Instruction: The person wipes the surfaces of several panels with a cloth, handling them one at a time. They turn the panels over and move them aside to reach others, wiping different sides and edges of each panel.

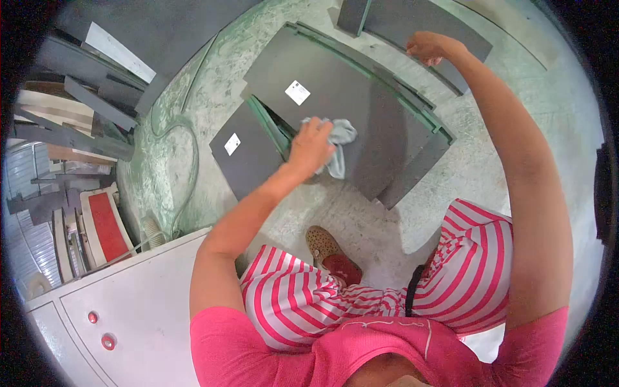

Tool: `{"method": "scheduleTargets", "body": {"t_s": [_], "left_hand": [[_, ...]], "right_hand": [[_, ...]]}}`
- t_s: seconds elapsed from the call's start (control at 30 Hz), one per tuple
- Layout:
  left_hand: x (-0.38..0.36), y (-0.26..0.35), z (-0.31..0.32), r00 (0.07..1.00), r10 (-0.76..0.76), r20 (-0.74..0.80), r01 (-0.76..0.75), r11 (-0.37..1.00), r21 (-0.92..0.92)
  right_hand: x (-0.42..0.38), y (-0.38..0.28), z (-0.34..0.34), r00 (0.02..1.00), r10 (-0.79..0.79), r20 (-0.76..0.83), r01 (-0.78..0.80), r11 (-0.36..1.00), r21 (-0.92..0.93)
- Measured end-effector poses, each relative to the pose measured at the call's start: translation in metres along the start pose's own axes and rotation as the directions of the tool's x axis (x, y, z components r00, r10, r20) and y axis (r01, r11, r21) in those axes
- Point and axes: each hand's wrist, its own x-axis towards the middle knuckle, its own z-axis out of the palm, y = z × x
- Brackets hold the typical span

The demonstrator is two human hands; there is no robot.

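Observation:
My left hand is closed on a pale blue-grey cloth, which bunches and hangs beside the fingers. Under it lies a stack of dark grey panels with green edges, and the cloth is over the near part of the top panel. A second dark panel lies at the left, partly beneath the top one. Each carries a white label. Out at the upper right, my right hand has its fingers curled, over or beside another dark panel; what they hold, if anything, is hidden.
A white cabinet with red buttons stands at lower left. Beyond it are piled dark boards and a red-and-white piece. A cable or hose runs across the worn concrete floor. My shoe is close to the stack.

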Motion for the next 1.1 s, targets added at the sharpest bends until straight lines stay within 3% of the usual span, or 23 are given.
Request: {"method": "scheduleTargets", "body": {"t_s": [0.03, 0.07, 0.1, 0.13, 0.17, 0.2, 0.23, 0.3, 0.33, 0.4, 0.43, 0.5, 0.53, 0.57, 0.63, 0.7, 0.77, 0.93, 1.1], "left_hand": [[0.006, -0.015, 0.000, 1.000, 0.011, -0.010, -0.011, 1.000, -0.001], [0.012, -0.030, 0.000, 0.995, -0.094, -0.017, 0.094, 0.995, 0.019], [0.015, -0.042, 0.000, 0.980, -0.198, -0.026, 0.198, 0.979, 0.036], [0.015, -0.053, 0.003, 0.982, -0.185, -0.035, 0.187, 0.982, 0.032], [0.015, -0.063, 0.006, 0.959, -0.277, -0.062, 0.276, 0.961, -0.016], [0.018, -0.068, 0.008, 0.927, -0.365, -0.083, 0.360, 0.930, -0.067], [0.019, -0.067, 0.006, 0.932, -0.352, -0.092, 0.346, 0.935, -0.074], [0.008, -0.058, 0.006, 0.842, -0.517, 0.154, 0.535, 0.760, -0.370], [0.003, -0.051, 0.007, 0.846, -0.511, 0.153, 0.528, 0.762, -0.374], [-0.011, -0.037, 0.010, 0.662, -0.541, 0.518, 0.698, 0.195, -0.689], [-0.016, -0.028, 0.005, 0.658, -0.543, 0.521, 0.702, 0.193, -0.685], [-0.023, -0.013, -0.006, 0.565, -0.453, 0.690, 0.651, -0.269, -0.710], [-0.027, -0.017, 0.006, 0.591, -0.435, 0.679, 0.569, -0.373, -0.733], [-0.034, -0.022, 0.014, 0.589, -0.437, 0.680, 0.569, -0.373, -0.733], [-0.030, 0.002, -0.011, 0.474, -0.487, 0.733, 0.571, -0.463, -0.677], [-0.035, -0.014, 0.013, 0.508, -0.428, 0.747, 0.522, -0.537, -0.663], [-0.033, -0.020, 0.019, 0.544, -0.368, 0.754, 0.473, -0.608, -0.638], [-0.032, -0.021, 0.016, 0.549, -0.304, 0.779, 0.406, -0.717, -0.566], [-0.029, -0.022, 0.015, 0.517, -0.336, 0.787, 0.402, -0.717, -0.570]], "right_hand": [[0.000, 0.007, -0.001, 0.998, -0.023, -0.055, 0.020, 0.999, -0.045], [0.000, 0.015, -0.005, 0.999, 0.024, 0.024, -0.028, 0.988, 0.153], [-0.001, 0.017, -0.006, 0.999, 0.033, 0.010, -0.035, 0.988, 0.149], [-0.003, 0.018, -0.003, 0.999, 0.050, 0.014, -0.049, 0.999, -0.005], [-0.005, 0.020, -0.001, 0.998, 0.068, 0.013, -0.065, 0.985, -0.159], [-0.015, 0.035, 0.004, 0.994, -0.066, -0.090, 0.078, 0.987, 0.140], [-0.022, 0.032, 0.004, 0.993, -0.055, -0.103, 0.069, 0.988, 0.135], [-0.027, 0.018, 0.003, 0.997, 0.079, 0.019, -0.074, 0.979, -0.191], [-0.030, 0.011, 0.002, 0.994, 0.063, 0.092, -0.033, 0.955, -0.294], [-0.031, 0.006, 0.009, 0.995, 0.035, 0.094, -0.013, 0.974, -0.226], [-0.034, -0.002, 0.014, 0.995, 0.001, 0.098, 0.014, 0.988, -0.155], [-0.030, -0.016, 0.027, 0.995, -0.007, 0.097, 0.025, 0.984, -0.178], [-0.022, -0.020, 0.042, 0.985, -0.171, 0.019, 0.170, 0.956, -0.240], [-0.015, -0.021, 0.051, 0.942, -0.333, -0.051, 0.301, 0.901, -0.312], [-0.018, -0.046, 0.057, 0.965, -0.263, -0.014, 0.250, 0.932, -0.261], [-0.028, -0.066, 0.065, 0.980, -0.197, 0.027, 0.198, 0.957, -0.211], [-0.034, -0.075, 0.074, 0.983, -0.101, -0.150, 0.076, 0.983, -0.167], [-0.031, -0.064, 0.081, 0.970, -0.102, -0.219, 0.076, 0.989, -0.125], [-0.033, -0.063, 0.093, 0.955, -0.103, -0.277, 0.068, 0.989, -0.132]]}}
